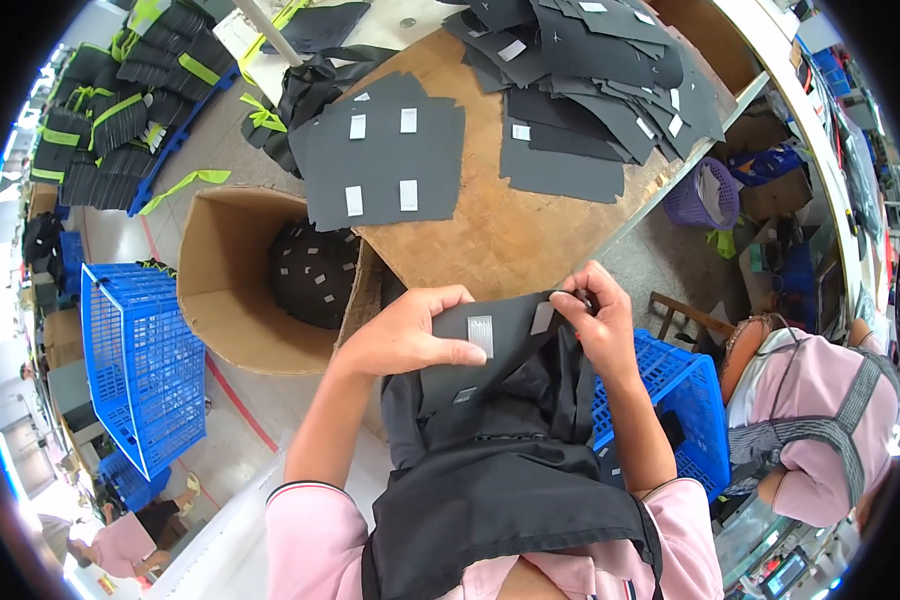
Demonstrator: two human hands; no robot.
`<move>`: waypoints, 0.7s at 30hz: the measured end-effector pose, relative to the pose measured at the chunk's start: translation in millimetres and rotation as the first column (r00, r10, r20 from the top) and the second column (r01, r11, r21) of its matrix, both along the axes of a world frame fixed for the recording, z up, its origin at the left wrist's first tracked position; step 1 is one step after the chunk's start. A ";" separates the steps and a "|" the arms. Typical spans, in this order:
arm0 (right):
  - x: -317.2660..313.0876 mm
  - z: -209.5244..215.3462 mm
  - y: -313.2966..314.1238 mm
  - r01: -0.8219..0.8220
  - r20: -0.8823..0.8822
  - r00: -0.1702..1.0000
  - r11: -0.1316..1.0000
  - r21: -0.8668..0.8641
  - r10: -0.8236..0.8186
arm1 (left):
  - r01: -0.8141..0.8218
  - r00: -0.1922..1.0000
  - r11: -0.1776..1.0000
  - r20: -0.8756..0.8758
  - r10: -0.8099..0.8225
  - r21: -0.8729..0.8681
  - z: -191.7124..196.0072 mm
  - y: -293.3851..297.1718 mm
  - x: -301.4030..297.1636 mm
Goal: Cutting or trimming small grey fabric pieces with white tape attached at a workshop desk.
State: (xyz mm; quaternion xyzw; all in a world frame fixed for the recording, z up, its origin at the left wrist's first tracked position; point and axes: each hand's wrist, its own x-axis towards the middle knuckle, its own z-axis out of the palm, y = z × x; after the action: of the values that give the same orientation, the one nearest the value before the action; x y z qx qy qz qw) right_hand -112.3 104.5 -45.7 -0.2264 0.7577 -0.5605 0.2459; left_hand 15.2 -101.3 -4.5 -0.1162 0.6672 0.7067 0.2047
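My left hand grips the near left edge of a dark grey sheet piece with pale rectangular tabs, thumb on top beside one tab. My right hand pinches the same piece at its right top corner, next to another tab. The piece is held above my black apron, in front of the wooden table. A flat stack of like pieces with white tabs lies on the table's left. A messy heap of more dark pieces covers the table's far right.
An open cardboard box holding tabbed dark pieces stands at the left. Blue plastic crates sit at the left and right. A purple basket stands beyond the table. Another person in pink sits at the right. Bundled dark stacks lie far left.
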 end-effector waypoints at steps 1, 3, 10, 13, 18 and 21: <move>2.1 -1.5 -1.9 0.032 -0.018 0.999 0.999 -0.001 -0.032 | -0.068 0.997 0.998 0.034 0.067 0.013 1.6 3.5 -2.0; 14.6 3.4 -12.2 0.086 -0.132 0.987 0.996 -0.038 -0.091 | -0.139 0.988 0.990 0.069 0.137 0.023 0.7 6.1 -2.4; 33.5 29.0 -9.8 -0.186 -0.497 0.855 0.982 -0.019 0.152 | -0.247 0.963 0.963 0.137 0.231 0.108 -1.8 8.8 -1.4; 33.9 23.4 -14.4 -0.192 -0.602 0.780 0.981 0.034 0.173 | -0.244 0.965 0.964 0.127 0.230 0.107 -1.3 11.1 -2.3; 38.5 20.4 -13.2 -0.139 -0.682 0.724 0.990 -0.006 0.098 | -0.248 0.963 0.965 0.129 0.236 0.088 1.2 10.1 -0.7; 43.4 22.4 -9.6 -0.081 -0.591 0.806 0.995 -0.064 0.028 | -0.237 0.968 0.966 0.109 0.226 0.102 -1.8 10.7 -0.2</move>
State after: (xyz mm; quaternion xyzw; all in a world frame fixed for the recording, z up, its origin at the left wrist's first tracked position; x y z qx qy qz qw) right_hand -68.9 94.9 -23.3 -0.4209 0.7651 -0.4874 0.0049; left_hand 15.0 -90.5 -6.3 -0.2157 0.5970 0.7562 0.1590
